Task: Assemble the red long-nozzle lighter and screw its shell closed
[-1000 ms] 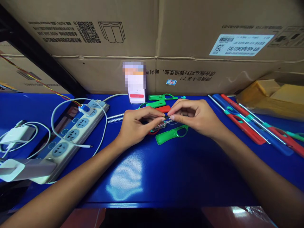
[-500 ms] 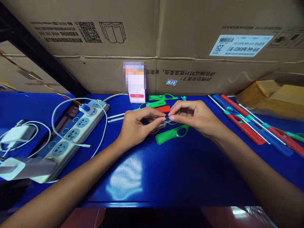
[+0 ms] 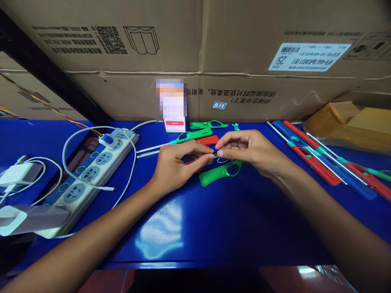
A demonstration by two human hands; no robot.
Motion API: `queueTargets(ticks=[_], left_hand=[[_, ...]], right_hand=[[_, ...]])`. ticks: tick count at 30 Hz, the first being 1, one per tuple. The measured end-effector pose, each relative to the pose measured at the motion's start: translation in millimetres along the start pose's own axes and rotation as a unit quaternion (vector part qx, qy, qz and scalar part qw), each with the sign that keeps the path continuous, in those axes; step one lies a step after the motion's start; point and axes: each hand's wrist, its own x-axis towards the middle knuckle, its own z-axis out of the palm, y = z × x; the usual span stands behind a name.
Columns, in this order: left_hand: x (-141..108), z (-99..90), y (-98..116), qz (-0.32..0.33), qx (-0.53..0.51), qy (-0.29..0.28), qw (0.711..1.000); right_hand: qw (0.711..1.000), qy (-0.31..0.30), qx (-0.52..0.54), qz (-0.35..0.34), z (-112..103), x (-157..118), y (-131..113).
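Note:
My left hand (image 3: 177, 165) and my right hand (image 3: 255, 154) meet above the middle of the blue table. Between their pinched fingertips is a small dark part (image 3: 215, 154), mostly covered, so its kind does not show. A thin white wire (image 3: 222, 160) curves out below it. Just under my hands lies a green lighter handle shell (image 3: 210, 178) with a trigger loop. Behind my fingers are another green handle (image 3: 200, 134), a red handle (image 3: 210, 140) and a green shell piece (image 3: 203, 125). Slim metal tubes (image 3: 150, 151) lie left of my left hand.
Several long-necked lighters (image 3: 319, 165) in red and blue lie at the right, near an open cardboard box (image 3: 345, 122). A phone (image 3: 174, 110) leans on the large carton (image 3: 238, 24) behind. A power strip (image 3: 96, 185) with cables and a white charger (image 3: 33, 219) occupies the left.
My fingertips have shifted slightly around the small dark part, and the grip stays closed. The whole view has moved a little; the things on the table lie as before.

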Motion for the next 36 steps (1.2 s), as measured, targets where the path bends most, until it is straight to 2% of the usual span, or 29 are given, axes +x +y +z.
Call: queueTargets(ticks=[7,13,26,36], left_hand=[[0.5,-0.4,1.3,0.035,0.025,-0.003,0.999],[0.6,-0.9,5.1,0.037,0.032,0.001,0.999],[-0.1,1.6,3.9,0.029,0.032,0.017,0.999],[3.0,-1.5,4.5,0.022,0.035,0.019,0.999]], right_hand=[[1.000,-0.023,0.004,0.003,-2.7,-0.1,-1.3],[0.999,-0.028,0.029,-0.008,0.1,-0.6,-3.0],[1.000,-0.012,-0.006,-0.015,-1.2,-0.1,-4.7],[0.999,0.028,-0.014,-0.038,-4.4,2.9,-0.5]])
